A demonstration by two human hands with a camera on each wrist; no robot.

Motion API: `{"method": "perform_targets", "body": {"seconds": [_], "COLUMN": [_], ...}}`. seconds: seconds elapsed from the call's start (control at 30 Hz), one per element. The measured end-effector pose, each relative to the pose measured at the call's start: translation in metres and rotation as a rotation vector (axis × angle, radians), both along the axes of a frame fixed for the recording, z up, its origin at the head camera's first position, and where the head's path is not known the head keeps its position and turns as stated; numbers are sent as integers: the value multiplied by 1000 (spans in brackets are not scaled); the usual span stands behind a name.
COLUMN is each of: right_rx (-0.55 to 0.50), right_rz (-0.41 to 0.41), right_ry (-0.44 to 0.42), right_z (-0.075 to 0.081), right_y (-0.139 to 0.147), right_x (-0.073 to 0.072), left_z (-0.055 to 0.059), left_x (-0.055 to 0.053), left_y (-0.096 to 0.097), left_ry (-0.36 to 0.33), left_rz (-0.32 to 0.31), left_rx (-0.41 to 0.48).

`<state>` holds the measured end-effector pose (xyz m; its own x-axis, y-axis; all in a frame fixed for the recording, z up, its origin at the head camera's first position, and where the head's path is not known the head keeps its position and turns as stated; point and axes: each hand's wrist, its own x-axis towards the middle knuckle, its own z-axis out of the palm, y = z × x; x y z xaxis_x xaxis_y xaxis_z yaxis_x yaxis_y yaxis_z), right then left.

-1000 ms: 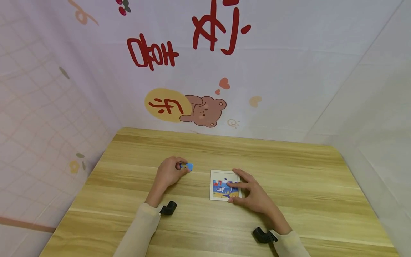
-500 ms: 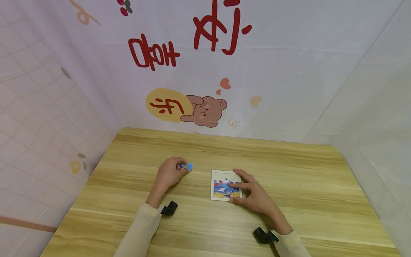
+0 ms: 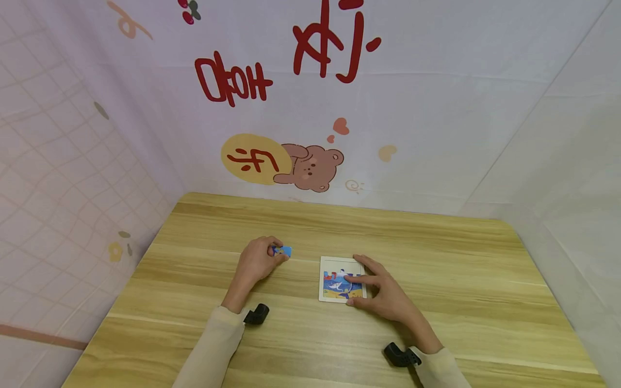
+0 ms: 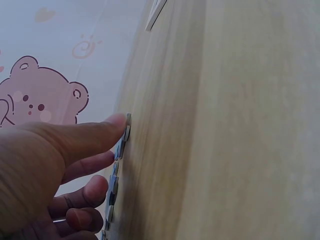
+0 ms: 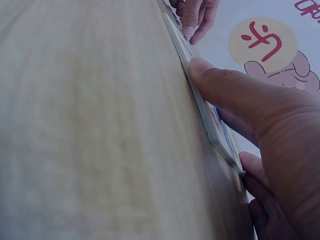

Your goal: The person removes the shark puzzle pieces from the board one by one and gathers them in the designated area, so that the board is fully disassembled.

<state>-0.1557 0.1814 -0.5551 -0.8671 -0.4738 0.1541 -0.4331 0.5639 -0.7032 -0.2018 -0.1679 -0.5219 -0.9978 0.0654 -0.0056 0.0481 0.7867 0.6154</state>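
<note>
In the lower middle of the head view, the left hand [image 3: 255,261] is curling its thumb and fingers round some blue puzzle pieces [image 3: 283,251], which are showing just past its fingertips. In the left wrist view the thumb is touching one end of the pieces, and their edges are forming a line down the lower left of the frame, with the other fingers bending close beside them. Whether every piece is lying flat is not clear from this angle

Right of the middle in the head view, the right hand [image 3: 388,295] is spreading over a square puzzle board [image 3: 327,264] that is lying on the wooden counter [image 3: 310,345]. Its thumb is resting at the lower edge, one finger is touching the picture and another is reaching the upper right corner. The blue and yellow picture is filling the lower part of the board, while a cream strip is showing above it. The puzzle pieces are sitting to the left of the board, apart from it

Cream sleeves [image 3: 208,350] are covering both forearms, and black mounts [image 3: 257,314] are sitting at the wrists. Behind the counter, a pale wall [image 3: 436,108] is displaying red characters [image 3: 323,37] at the top and a pink-brown bear [image 3: 317,168] near the centre
</note>
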Motion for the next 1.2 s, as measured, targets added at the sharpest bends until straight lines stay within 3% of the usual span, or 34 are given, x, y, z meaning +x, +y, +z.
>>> {"method": "perform_targets", "body": {"seconds": [0.27, 0.47, 0.9, 1.2], "right_rx": [4, -4, 26, 6], "right_rz": [8, 7, 9, 23], "right_ry": [20, 14, 11, -7], "right_z": [0, 0, 4, 3], "right_y": [1, 2, 1, -1], "right_x": [-4, -4, -8, -5], "left_z": [7, 17, 11, 2], "left_x": [-2, 2, 22, 32], "left_y": [2, 20, 67, 82], "left_ry": [46, 90, -7, -83], "left_rz": [1, -60, -271, -248], "left_rx": [68, 121, 215, 96]}}
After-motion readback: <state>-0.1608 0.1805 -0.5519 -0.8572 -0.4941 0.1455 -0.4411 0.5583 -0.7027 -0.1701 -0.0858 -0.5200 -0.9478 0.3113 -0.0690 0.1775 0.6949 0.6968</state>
